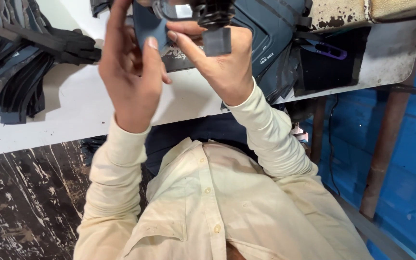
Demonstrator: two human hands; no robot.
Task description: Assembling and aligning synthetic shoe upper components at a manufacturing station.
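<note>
- A dark blue fabric piece (pixel 146 26) is held up over the white bench (pixel 73 110), near its far edge.
- The piece is pinched by the left hand (pixel 131 72) from the left side, with the thumb pressed on its front.
- It is gripped by the right hand (pixel 222 60) from the right side, and a small grey block (pixel 216 41) is seen just by the fingers.
- A stack of dark cut pieces (pixel 15 62) is laid at the bench's left end, well apart from the hands.
- More dark pieces (pixel 275 33) and purple snips (pixel 331 49) are laid at the right end.
- Bare white bench is seen below the hands.
</note>
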